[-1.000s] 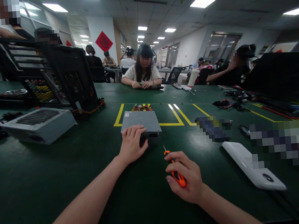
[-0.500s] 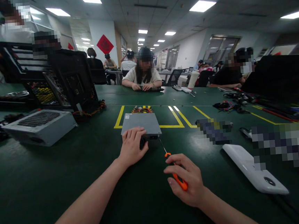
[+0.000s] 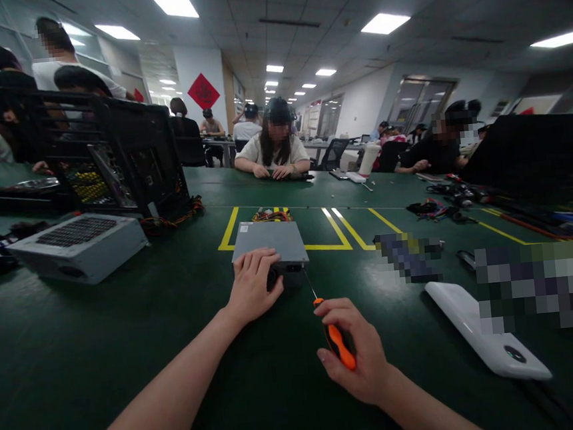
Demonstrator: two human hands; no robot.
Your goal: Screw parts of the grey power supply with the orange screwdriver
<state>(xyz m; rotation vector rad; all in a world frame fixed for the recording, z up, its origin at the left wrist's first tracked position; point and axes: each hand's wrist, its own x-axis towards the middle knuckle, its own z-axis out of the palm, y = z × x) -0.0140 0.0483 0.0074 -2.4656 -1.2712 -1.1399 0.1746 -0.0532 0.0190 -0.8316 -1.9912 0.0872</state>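
A grey computer power supply (image 3: 278,237) lies on the green table in front of me, with a bundle of coloured cables (image 3: 271,215) at its far side. My left hand (image 3: 255,283) is closed over its near left corner, fingers on top and thumb on the near face. In my right hand (image 3: 354,343) is a screwdriver (image 3: 342,347) with an orange and black handle. Its thin shaft slants up to the near right corner of the power supply; whether the tip sits in a screw I cannot tell.
A second, larger power supply (image 3: 81,246) stands left, before an open black computer case (image 3: 131,155). To the right lie a white device (image 3: 484,328) and a dark blue object (image 3: 405,258). Yellow tape (image 3: 329,246) marks the table (image 3: 262,391). A person (image 3: 275,146) sits opposite.
My right hand's fingers have shifted around the screwdriver handle, which has turned a little. My left hand stays on the power supply. The view has tilted slightly.
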